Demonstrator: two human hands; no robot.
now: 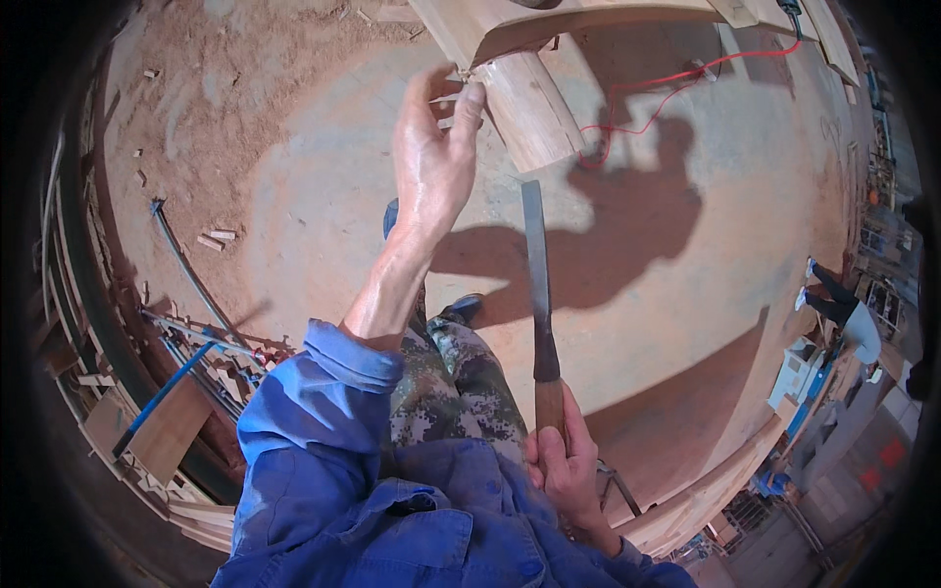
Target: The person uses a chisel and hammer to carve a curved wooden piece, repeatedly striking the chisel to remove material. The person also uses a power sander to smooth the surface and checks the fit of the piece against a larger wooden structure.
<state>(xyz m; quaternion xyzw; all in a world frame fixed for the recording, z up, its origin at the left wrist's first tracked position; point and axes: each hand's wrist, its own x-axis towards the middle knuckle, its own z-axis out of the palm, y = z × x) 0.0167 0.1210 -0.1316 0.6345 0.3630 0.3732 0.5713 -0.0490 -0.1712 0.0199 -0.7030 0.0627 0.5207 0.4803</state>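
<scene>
My right hand (567,461) is wrapped round the brown wooden handle of a chisel (539,284). Its long, flat dark blade points away from me, the tip just short of a pale wooden piece (529,113). At the corner where this piece meets a larger curved wooden part (461,29), my left hand (436,137) reaches up with bent fingers. Thumb and forefinger come together there beside small ragged wood bits (465,74). What lies between those fingertips is too small to make out.
A red cord (676,76) hangs by the workpiece and trails behind it. Sawdust and offcuts (218,238) lie on the floor at left, near clamps with blue bars (167,392). Stacked boards line the left rim. Another person (848,314) is far off at right.
</scene>
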